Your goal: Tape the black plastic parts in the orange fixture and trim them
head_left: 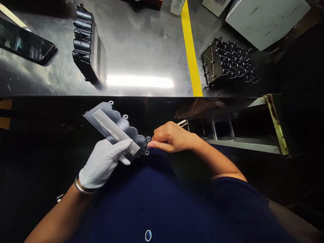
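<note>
My left hand (101,162), in a white glove, grips a black plastic moulded part (121,121) in front of my body, off the table. The part has a scalloped edge with small ringed lugs, and a flat grey metal strip (111,128) runs along its face. My thumb lies across the strip's lower end. My right hand (169,137) is bare and closed, its thumb and finger pinched against the part's right end beside the lugs. Whatever sits between those fingertips is hidden.
On the metal table (141,44) stands a similar black part (86,44). A phone (27,44) lies at left. Right of the yellow tape (191,50) are several stacked black parts (227,62) and a pale box (265,20). A metal frame (243,145) stands below the table's right side.
</note>
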{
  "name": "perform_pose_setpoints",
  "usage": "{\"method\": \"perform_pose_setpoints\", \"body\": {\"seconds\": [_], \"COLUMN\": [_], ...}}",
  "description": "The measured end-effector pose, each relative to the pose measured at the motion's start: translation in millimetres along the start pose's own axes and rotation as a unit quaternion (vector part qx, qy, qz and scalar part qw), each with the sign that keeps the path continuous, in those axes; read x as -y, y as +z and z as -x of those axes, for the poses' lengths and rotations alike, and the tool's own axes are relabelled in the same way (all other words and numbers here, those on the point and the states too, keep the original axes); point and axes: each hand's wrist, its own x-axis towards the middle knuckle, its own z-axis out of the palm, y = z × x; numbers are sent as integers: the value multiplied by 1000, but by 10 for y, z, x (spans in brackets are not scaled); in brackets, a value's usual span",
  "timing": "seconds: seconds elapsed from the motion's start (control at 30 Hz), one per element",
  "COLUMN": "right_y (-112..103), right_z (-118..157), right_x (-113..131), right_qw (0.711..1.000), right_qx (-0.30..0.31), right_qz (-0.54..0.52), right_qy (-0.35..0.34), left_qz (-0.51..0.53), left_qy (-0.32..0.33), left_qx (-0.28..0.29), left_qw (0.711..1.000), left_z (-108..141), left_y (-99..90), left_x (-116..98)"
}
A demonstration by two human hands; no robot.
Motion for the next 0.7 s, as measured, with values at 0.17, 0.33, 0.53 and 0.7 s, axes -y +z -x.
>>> {"method": "perform_pose_setpoints", "body": {"seconds": [0.17,0.33,0.53,0.7], "right_y": [-127,-97,-76,-94], "right_z": [45,8,-8,-6], "right_x": [-8,-34,-54,-72], "right_qw": [999,990,991,992], "right_qx": [8,-65,-37,-19], "right_qz": [28,118,128,119], "right_qy": [-37,-34,-29,-26], "left_qz": [35,18,-17,-40], "left_qy": [-16,-31,-30,-31], "left_qx": [40,89,63,51], "left_qw": [998,995,997,997], "left_z": [-65,-81,-104,-94], "left_y": [-21,-17,-1,25], "left_x": [-6,33,20,2]}}
